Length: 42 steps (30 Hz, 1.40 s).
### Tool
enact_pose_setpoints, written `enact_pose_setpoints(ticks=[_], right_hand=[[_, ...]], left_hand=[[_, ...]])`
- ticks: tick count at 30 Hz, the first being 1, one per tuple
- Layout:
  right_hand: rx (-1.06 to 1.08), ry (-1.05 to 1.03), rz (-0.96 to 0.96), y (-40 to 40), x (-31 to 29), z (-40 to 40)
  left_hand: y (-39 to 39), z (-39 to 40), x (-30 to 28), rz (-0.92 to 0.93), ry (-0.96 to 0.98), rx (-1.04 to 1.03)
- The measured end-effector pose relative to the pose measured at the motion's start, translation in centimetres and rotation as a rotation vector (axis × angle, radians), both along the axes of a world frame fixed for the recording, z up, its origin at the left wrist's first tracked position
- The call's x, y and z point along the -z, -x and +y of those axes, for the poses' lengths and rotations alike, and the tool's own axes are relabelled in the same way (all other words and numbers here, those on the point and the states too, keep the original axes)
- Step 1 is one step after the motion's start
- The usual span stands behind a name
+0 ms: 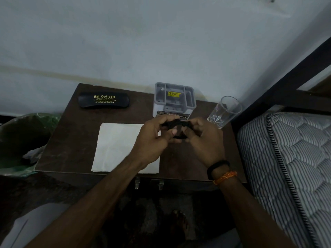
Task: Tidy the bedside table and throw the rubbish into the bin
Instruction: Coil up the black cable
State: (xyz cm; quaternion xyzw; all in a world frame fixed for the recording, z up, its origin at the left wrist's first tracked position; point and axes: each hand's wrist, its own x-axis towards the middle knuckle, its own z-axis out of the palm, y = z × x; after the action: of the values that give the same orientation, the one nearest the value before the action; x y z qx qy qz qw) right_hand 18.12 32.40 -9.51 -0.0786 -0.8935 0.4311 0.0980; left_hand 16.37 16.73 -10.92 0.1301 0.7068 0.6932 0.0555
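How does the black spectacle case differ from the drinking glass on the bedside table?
The spectacle case is black and opaque; the glass is clear, so you see through it. The spectacle case lies flat and long near the back left of the table; the glass stands upright at the back right, beside the bed. The spectacle case carries yellow lettering on top; the glass shows only a small mark on its side. Neither hand touches them.

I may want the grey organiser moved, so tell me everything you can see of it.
The grey organiser is a squarish plastic-looking box, upright at the table's back edge by the wall. Its open top is split into several compartments, which look empty. A yellow sticker sits inside; a dark label is on its front. Nothing touches it; both hands are just in front.
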Motion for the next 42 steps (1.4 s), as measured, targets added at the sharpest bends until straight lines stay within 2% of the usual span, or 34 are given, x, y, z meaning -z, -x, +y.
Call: enact_pose_setpoints(ticks=[3, 7, 10, 13, 16, 22, 25, 29, 30, 34, 37, 42], right_hand=[[0.047, 0.224, -0.016, 0.0, -0.1, -0.1], [0.125, 0.337, -0.009, 0.1, 0.1, -0.3], [0.181, 0.512, -0.011, 0.0, 0.3, -0.9], [0.178, 0.7, -0.046, -0.2, -0.2, -1.4], [0.111, 0.796, -0.119, -0.3, -0.9, -1.4], [-0.078, 0.794, -0.238, -0.1, -1.8, -0.7], [-0.111, 0.783, -0.236, 0.0, -2.0, -0.3], [-0.133, 0.395, -0.14, 0.2, -1.6, 0.4], [-0.135, 0.358, -0.148, 0.2, -1.4, 0.4], [-0.116, 0.425, -0.286, 0.3, -0.6, -0.1], [-0.07, 0.493, -0.409, 1.0, 0.0, -0.7], [-0.016, 0.546, -0.42, 2.1, 1.0, -3.0]], left_hand=[[0.2, -0.1, 0.1, 0.076, 0.093, 0.001], [0.3, -0.2, 0.4, 0.068, 0.114, 0.009], [0.2, -0.2, 0.6, 0.122, 0.219, -0.01], [0.3, -0.4, 0.6, 0.133, 0.273, 0.003], [0.5, -0.5, 0.5, 0.125, 0.27, 0.01], [0.8, -1.3, -0.5, 0.014, 0.096, -0.038], [1.0, -1.5, -0.7, -0.037, 0.034, -0.084], [1.1, -1.7, -0.1, -0.039, 0.102, -0.158], [1.1, -1.8, 0.2, -0.049, 0.12, -0.16], [1.0, -2.2, 1.0, -0.106, 0.231, -0.167], [1.2, -3.0, 1.0, -0.224, 0.267, -0.134], [1.5, -5.0, 0.8, -0.338, 0.215, -0.167]])
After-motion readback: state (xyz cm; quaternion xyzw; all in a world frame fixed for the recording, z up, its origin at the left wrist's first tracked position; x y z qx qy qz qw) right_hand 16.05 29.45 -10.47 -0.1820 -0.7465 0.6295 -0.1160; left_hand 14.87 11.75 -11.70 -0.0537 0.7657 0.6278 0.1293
